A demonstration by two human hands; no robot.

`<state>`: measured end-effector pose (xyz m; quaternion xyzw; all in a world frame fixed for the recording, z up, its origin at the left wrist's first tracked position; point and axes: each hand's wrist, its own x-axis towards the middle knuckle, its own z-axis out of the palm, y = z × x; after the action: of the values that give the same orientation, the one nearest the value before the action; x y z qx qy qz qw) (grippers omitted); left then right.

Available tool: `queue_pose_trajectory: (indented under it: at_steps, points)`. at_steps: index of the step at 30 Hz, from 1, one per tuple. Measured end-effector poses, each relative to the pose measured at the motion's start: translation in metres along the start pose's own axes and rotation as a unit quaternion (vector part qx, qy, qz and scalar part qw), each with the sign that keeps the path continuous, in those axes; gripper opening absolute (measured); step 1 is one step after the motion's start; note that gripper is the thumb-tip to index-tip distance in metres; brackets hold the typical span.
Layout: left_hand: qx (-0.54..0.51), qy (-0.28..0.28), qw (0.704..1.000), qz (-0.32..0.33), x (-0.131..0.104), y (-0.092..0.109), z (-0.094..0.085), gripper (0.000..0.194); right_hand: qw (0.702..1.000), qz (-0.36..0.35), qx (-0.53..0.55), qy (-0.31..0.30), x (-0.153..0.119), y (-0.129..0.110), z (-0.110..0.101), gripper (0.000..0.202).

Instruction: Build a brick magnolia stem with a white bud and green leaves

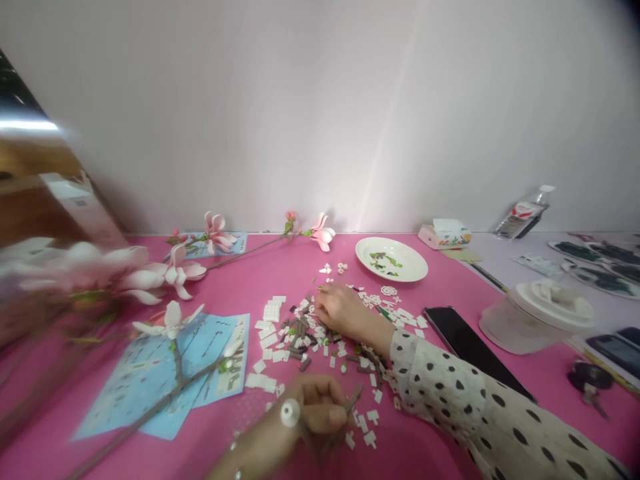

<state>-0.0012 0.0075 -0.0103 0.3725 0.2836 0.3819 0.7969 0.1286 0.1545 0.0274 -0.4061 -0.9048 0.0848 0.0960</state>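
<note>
My left hand (313,403), low in the middle, has its fingers curled round a thin brown twig-like piece (354,399). A round white piece (290,413) shows beside its wrist; whether it is held or worn I cannot tell. My right hand (343,310), in a spotted sleeve, reaches over the pile of small building pieces (300,327), its fingers bent and close together. Whatever is at its fingertips is too small to make out. White, brown and green bits surround both hands. Left of them, a brown branch with a white flower (173,319) lies over blue printed sheets (220,383).
Pink flowers (323,232) on stems line the back and left. A white plate (417,272) holds green bits. On the right are a black phone (475,350), a lidded tub (515,327), keys (590,377), a tissue box (445,235) and a bottle (525,213).
</note>
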Motion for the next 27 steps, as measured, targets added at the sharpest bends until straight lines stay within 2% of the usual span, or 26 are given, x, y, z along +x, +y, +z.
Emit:
queue_pose_trajectory:
  at_steps: [2,4,8,12,14,17,21,23,25,27]
  points:
    - [-0.032,0.024,0.999,0.01,0.002,0.002,0.004,0.039,0.999,0.015,0.04,0.033,-0.007,-0.001,-0.005,0.01]
    - [-0.052,0.044,0.998,0.017,0.004,0.004,0.006,0.04,0.993,0.035,0.091,0.062,-0.02,-0.003,-0.011,0.015]
    - [-0.063,0.071,0.995,0.023,0.007,0.008,0.007,0.041,0.97,0.069,0.213,0.095,-0.057,-0.009,-0.019,0.015]
    - [-0.065,0.1,0.993,0.026,0.005,0.011,0.008,0.036,0.939,0.073,0.313,0.12,-0.091,-0.014,-0.016,0.007]
    - [-0.064,0.111,0.991,0.024,0.005,0.011,0.008,0.034,0.927,0.06,0.347,0.131,-0.103,-0.015,-0.009,0.013]
    - [-0.056,0.127,0.99,0.033,0.005,0.007,0.008,0.032,0.902,0.045,0.403,0.148,-0.113,-0.016,0.002,0.008]
    - [-0.036,0.151,0.986,0.054,0.005,0.002,0.008,0.028,0.82,0.089,0.546,0.15,-0.121,-0.018,0.013,0.007]
    - [-0.035,0.165,0.984,0.053,0.006,0.002,0.009,0.028,0.79,0.099,0.589,0.14,-0.124,-0.019,0.014,0.011]
    - [-0.04,0.174,0.983,0.051,0.006,0.003,0.01,0.029,0.786,0.102,0.595,0.129,-0.126,-0.02,0.013,0.012]
    - [-0.047,0.176,0.982,0.047,0.007,0.003,0.011,0.031,0.798,0.102,0.583,0.117,-0.127,-0.021,0.011,0.008]
